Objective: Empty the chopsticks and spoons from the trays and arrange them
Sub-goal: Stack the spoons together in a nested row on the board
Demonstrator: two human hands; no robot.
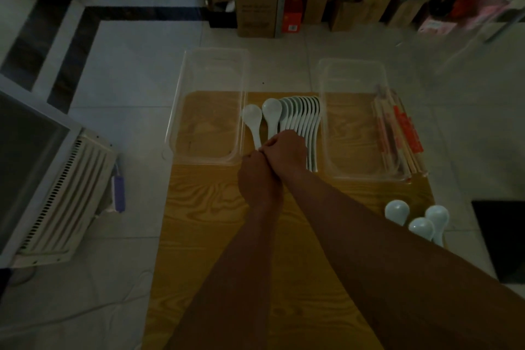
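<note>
Two clear plastic trays stand at the far end of a wooden table [204, 236]. The left tray [181, 111] holds nothing. The right tray [326, 122] has wrapped chopsticks [397, 133] lying along its right side. Between the trays lies a row of several white spoons [304, 113], with two more spoons [252, 119] set apart to the left. My left hand [258, 179] and my right hand [287, 150] meet over the spoon handles, fingers curled. Whether either hand grips a handle is hidden.
Three white spoons [420, 221] lie near the table's right edge. A white appliance [56, 179] sits on the tiled floor at the left. Cardboard boxes and shelves line the far wall. A dark mat [500, 236] lies on the floor at the right.
</note>
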